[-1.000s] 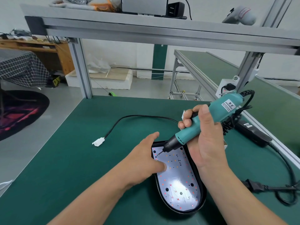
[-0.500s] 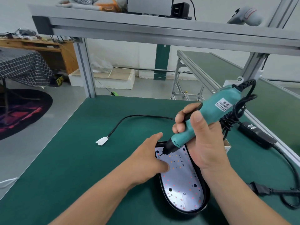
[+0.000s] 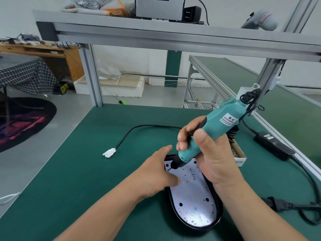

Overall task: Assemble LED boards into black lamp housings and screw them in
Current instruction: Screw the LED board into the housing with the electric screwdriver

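Board: we see the LED board [image 3: 192, 197] seated in the black lamp housing [image 3: 220, 213], lower centre of the frame.
Left hand: our left hand [image 3: 156, 173] rests with relaxed fingers on the housing's left rim, thumb pressing the board.
Right hand: our right hand [image 3: 208, 159] grips the tilted electric screwdriver [image 3: 213, 129], tip at the board's upper-left corner.
Surface: green bench [image 3: 78, 180]; white connector [image 3: 109, 153] lies centre left.

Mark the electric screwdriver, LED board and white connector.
electric screwdriver [image 3: 215, 126], head view, teal body below the label.
LED board [image 3: 194, 202], head view, bare white middle.
white connector [image 3: 109, 152], head view, plug body at the cable's end.
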Demonstrator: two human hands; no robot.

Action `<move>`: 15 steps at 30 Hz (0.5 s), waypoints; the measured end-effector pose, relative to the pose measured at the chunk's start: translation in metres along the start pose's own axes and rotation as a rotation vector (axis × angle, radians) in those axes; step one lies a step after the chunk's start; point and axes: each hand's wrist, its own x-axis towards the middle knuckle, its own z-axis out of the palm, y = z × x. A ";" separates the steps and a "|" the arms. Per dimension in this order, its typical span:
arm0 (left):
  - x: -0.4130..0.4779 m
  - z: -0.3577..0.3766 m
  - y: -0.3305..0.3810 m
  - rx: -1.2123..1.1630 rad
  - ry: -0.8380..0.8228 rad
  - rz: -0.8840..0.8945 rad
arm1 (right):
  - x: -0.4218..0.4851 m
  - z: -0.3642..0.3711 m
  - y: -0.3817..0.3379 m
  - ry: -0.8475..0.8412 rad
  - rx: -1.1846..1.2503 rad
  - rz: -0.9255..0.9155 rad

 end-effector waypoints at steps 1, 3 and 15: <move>0.000 0.000 0.000 0.005 -0.003 0.001 | -0.001 -0.002 0.000 0.006 0.016 -0.014; 0.000 0.000 0.001 0.011 -0.005 0.005 | -0.002 -0.005 -0.001 0.021 0.022 -0.043; 0.002 -0.004 -0.006 -0.062 0.000 0.036 | 0.006 -0.047 -0.029 0.399 0.043 -0.003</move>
